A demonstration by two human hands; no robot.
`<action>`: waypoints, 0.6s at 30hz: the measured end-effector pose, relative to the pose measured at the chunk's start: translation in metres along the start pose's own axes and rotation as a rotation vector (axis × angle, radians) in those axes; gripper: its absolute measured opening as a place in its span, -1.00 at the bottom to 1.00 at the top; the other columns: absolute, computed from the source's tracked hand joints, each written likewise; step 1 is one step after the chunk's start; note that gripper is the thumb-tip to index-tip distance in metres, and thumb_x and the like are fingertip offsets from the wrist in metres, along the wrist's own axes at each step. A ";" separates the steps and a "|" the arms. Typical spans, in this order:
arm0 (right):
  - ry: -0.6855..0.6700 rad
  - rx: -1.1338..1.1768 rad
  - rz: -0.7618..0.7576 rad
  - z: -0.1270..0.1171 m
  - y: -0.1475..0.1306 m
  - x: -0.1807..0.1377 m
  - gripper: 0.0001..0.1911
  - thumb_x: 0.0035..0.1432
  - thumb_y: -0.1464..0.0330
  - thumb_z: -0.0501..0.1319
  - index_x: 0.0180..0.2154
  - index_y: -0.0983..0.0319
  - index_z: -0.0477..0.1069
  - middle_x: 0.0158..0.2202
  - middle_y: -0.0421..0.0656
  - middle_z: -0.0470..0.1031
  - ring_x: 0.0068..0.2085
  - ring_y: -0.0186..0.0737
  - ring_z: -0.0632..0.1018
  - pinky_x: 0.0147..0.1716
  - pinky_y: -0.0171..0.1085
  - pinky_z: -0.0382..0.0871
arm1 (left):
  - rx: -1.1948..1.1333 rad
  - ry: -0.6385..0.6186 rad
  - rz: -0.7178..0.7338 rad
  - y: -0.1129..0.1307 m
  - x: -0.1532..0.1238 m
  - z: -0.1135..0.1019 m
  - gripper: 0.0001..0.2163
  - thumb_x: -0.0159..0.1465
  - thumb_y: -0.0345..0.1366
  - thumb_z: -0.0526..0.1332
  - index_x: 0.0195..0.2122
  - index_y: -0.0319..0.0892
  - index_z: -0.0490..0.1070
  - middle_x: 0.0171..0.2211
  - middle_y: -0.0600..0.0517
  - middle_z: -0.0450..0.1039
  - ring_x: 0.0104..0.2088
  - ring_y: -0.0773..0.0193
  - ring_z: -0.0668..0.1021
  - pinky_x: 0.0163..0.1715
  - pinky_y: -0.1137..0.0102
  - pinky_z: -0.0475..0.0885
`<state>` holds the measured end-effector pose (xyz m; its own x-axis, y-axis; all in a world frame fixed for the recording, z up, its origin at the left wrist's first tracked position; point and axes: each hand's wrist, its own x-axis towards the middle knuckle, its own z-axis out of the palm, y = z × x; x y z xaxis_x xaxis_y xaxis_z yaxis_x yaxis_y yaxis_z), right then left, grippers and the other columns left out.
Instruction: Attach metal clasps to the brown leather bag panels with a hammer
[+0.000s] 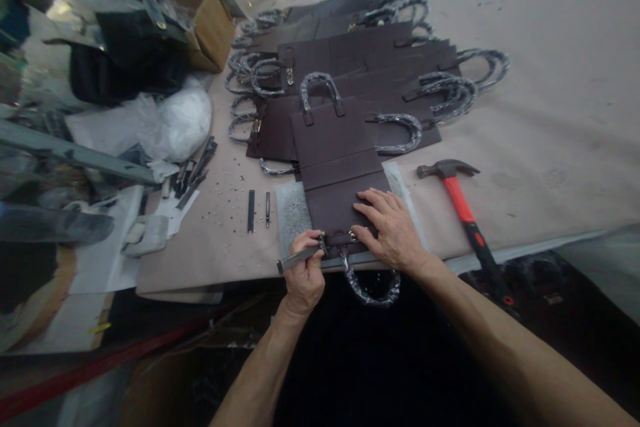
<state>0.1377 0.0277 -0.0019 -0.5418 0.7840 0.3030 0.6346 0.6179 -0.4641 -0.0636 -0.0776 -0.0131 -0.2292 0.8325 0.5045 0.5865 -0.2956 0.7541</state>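
A dark brown leather bag panel [340,140] lies over a pale slab [294,207] at the table's near edge. One plastic-wrapped handle [320,80] is at its far end, and another wrapped handle [370,297] hangs past the edge toward me. My left hand [306,273] is closed around a flat metal punch-like tool [299,259], its end at the left of a strap [340,239] on the panel. My right hand [390,227] rests on the panel with fingers spread, the thumb beside a small shiny metal fitting [353,235].
A claw hammer [457,197] with a red and black handle lies at the right, its end past the edge. More bag panels [345,53] are piled behind. Two slim tools [251,211] and scattered small bits lie left of the slab. A cardboard box [213,27] stands farther back.
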 end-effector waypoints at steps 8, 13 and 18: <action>-0.001 0.010 0.010 -0.001 0.000 0.001 -0.61 0.29 0.18 0.23 0.07 0.23 0.49 0.22 0.03 0.43 0.27 0.17 0.37 0.28 0.14 0.19 | -0.021 -0.112 0.067 -0.006 0.013 -0.002 -0.95 0.41 -0.38 0.13 -0.14 -0.13 0.35 -0.14 -0.09 0.51 -0.07 0.15 0.57 0.01 0.15 0.51; -0.002 0.016 0.013 -0.001 0.000 0.000 -0.60 0.28 0.18 0.23 0.07 0.23 0.49 0.21 0.03 0.43 0.27 0.16 0.37 0.28 0.15 0.18 | 0.017 -0.120 0.060 -0.004 0.015 0.003 -0.91 0.44 -0.28 0.10 -0.17 -0.13 0.35 -0.16 -0.11 0.50 -0.10 0.12 0.58 -0.03 0.14 0.52; -0.007 0.009 0.013 -0.001 0.000 0.000 -0.60 0.29 0.18 0.24 0.08 0.22 0.48 0.23 0.02 0.41 0.27 0.15 0.36 0.29 0.15 0.16 | 0.026 -0.148 0.064 -0.002 0.018 0.007 -0.91 0.44 -0.27 0.09 -0.18 -0.13 0.34 -0.16 -0.10 0.47 -0.10 0.13 0.56 -0.02 0.15 0.50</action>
<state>0.1382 0.0278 -0.0015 -0.5378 0.7912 0.2911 0.6363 0.6075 -0.4754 -0.0636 -0.0588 -0.0078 -0.0748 0.8727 0.4825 0.6168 -0.3396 0.7101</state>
